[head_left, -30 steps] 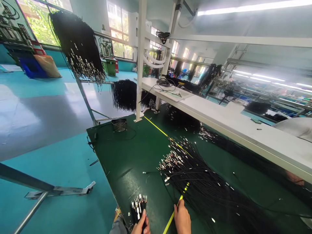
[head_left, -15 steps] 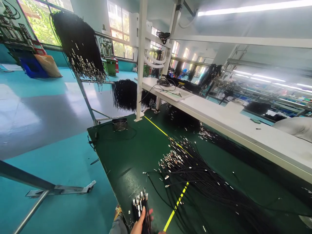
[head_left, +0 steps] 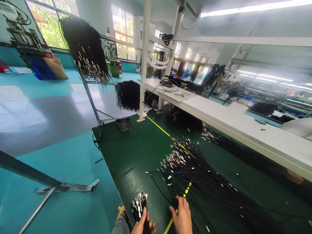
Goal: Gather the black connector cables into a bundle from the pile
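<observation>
At the near edge of the dark green bench mat [head_left: 136,156], the left hand [head_left: 142,225] is clenched around a small bundle of thin black cables with silver metal tips [head_left: 139,206], tips pointing up and away. Just beside it, the right hand [head_left: 182,217] lies fingers spread on the large loose pile of black metal-tipped cables [head_left: 195,175], over the yellow tape line [head_left: 180,203].

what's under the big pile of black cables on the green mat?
Under the loose pile of black metal-tipped cables lie the dark green bench mat and a yellow tape line. The line shows only in gaps; the strands cover the rest of it.
</observation>
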`<state>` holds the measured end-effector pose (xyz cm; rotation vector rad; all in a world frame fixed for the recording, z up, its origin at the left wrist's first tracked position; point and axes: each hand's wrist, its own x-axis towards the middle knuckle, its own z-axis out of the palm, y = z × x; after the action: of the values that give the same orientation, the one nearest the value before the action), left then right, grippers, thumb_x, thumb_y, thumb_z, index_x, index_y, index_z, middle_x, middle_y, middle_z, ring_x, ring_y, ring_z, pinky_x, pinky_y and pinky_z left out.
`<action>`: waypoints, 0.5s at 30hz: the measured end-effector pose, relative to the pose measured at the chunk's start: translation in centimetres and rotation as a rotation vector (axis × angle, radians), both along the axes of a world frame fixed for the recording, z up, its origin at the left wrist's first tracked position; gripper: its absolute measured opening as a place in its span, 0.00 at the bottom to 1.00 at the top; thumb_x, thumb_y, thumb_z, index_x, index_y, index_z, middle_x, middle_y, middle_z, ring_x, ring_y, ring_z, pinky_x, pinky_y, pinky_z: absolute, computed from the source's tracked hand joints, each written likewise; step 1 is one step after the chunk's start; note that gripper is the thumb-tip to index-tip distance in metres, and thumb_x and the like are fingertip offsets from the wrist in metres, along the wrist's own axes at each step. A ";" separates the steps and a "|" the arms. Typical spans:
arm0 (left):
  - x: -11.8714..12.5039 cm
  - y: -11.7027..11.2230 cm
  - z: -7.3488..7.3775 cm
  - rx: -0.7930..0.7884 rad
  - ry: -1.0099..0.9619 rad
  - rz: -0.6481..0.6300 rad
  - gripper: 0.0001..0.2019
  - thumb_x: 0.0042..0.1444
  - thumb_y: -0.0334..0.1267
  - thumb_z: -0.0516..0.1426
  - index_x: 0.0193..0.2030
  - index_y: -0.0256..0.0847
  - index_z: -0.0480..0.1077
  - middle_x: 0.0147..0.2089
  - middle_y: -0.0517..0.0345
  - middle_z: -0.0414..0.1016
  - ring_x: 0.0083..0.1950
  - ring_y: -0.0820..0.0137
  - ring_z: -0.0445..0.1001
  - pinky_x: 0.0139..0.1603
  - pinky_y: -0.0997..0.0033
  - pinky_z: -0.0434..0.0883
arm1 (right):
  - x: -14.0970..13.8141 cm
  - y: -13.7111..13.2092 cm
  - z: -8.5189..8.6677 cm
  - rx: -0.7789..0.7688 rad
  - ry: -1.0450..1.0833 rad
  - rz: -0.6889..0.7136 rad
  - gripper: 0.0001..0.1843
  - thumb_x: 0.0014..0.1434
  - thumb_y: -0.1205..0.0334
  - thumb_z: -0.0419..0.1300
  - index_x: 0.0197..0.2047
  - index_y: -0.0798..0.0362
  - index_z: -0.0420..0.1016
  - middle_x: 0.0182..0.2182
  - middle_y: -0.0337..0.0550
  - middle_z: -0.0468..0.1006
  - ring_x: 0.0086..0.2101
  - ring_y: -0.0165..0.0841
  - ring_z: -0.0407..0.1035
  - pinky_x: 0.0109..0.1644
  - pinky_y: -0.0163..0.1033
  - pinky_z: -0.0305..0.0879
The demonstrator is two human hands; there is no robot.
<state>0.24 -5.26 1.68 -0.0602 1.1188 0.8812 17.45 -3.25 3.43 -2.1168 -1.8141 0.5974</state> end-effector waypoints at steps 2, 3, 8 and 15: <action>0.0 0.0 -0.2 0.004 -0.029 -0.005 0.24 0.36 0.62 0.56 0.18 0.40 0.57 0.12 0.69 0.53 0.15 0.78 0.57 0.22 0.74 0.61 | 1.0 1.0 -0.9 0.031 -0.184 -0.026 0.21 0.53 0.63 0.48 0.51 0.59 0.62 0.46 0.57 0.70 0.47 0.44 0.64 0.45 0.47 0.64; 0.0 -0.1 -0.3 0.017 -0.035 -0.020 0.25 0.36 0.62 0.56 0.18 0.40 0.57 0.11 0.70 0.51 0.14 0.79 0.54 0.20 0.75 0.59 | 1.3 1.1 -1.6 0.017 -0.234 0.001 0.20 0.54 0.64 0.46 0.50 0.59 0.63 0.45 0.57 0.71 0.46 0.44 0.65 0.44 0.46 0.65; -0.2 -0.1 -0.9 0.007 -0.015 -0.040 0.24 0.36 0.62 0.56 0.18 0.40 0.57 0.11 0.70 0.50 0.12 0.80 0.52 0.18 0.77 0.55 | 1.3 0.0 -5.0 0.016 -0.328 0.074 0.17 0.57 0.67 0.40 0.40 0.55 0.69 0.39 0.52 0.75 0.41 0.37 0.70 0.44 0.39 0.65; -0.1 -0.3 -1.8 0.000 0.015 -0.019 0.24 0.35 0.62 0.56 0.20 0.39 0.61 0.12 0.70 0.51 0.12 0.80 0.51 0.16 0.76 0.54 | 0.7 -2.1 -3.3 -0.087 -0.128 -0.115 0.17 0.58 0.62 0.38 0.39 0.51 0.67 0.35 0.51 0.78 0.34 0.38 0.73 0.35 0.39 0.66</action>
<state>0.11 -5.53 -0.08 -0.0432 1.1314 0.8664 18.14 -5.35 0.09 -2.3489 -1.7447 0.5325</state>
